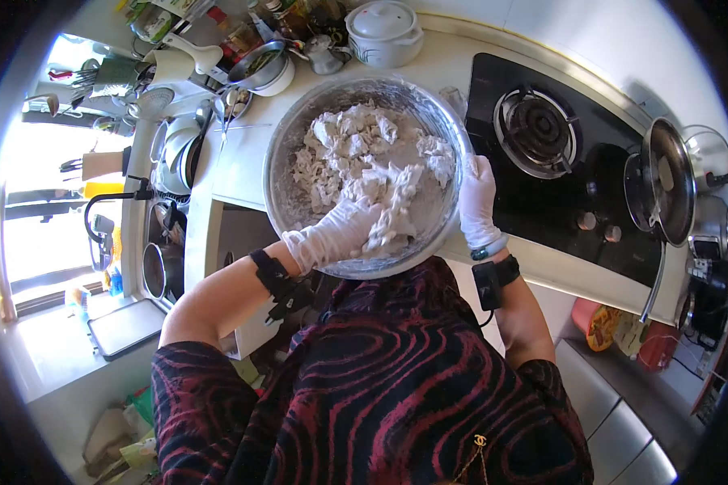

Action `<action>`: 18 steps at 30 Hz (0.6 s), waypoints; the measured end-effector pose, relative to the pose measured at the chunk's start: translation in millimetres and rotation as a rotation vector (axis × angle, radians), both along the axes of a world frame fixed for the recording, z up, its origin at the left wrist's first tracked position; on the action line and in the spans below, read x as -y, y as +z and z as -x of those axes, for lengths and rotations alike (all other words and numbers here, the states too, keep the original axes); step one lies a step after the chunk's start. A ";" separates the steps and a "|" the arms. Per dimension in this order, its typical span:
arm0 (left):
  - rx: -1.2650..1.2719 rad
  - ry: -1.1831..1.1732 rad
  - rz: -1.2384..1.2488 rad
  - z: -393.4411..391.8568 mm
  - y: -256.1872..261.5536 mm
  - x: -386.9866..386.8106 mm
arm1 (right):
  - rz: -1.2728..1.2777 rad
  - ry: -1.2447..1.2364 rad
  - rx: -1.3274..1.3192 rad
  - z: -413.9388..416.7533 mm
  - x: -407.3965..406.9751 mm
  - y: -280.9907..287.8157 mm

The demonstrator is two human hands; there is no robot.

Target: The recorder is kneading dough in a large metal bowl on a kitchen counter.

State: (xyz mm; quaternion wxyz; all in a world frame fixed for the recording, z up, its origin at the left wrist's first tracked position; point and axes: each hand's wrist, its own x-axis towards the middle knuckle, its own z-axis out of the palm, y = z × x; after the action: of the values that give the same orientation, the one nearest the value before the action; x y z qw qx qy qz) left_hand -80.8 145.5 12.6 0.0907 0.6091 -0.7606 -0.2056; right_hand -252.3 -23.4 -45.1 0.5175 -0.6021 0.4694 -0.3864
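Observation:
A large metal basin (276, 200) stands at the front edge of the counter, holding shaggy, lumpy dough (346, 142) and loose flour. My left hand (346, 227), in a white glove, reaches over the near left rim into the basin. Its curled fingers grip part of the dough near the middle; the fingertips are partly hidden by it. At the right rim, my right hand (479, 194), also gloved in white, holds the basin's edge, its thumb side upward at the rim. Both wrists wear black strapped devices.
A black gas hob (540, 176) lies right of the basin, with a frying pan (667, 182) at its far side. Behind stand a lidded white pot (385, 36), a small metal pot (324, 54) and a bowl of greens (258, 66). A sink with a black faucet (112, 197) is at left.

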 end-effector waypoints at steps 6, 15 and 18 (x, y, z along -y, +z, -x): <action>0.153 -0.177 -0.332 19.0 -22.4 26.2 | -0.140 -0.110 0.101 -4.1 -10.1 -1.1; -0.036 0.207 -0.270 43.2 -74.2 87.0 | -0.041 -0.095 0.053 -5.6 -8.7 0.3; -0.001 0.155 -0.283 39.3 -83.7 86.0 | -0.032 -0.078 0.030 -6.4 -5.8 -1.9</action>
State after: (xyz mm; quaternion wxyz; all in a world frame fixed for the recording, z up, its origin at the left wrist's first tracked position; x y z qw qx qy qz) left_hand -120.1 59.4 -71.1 0.0199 0.6726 -0.6747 -0.3034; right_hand -245.9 -17.5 -47.0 0.5185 -0.5693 0.4908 -0.4076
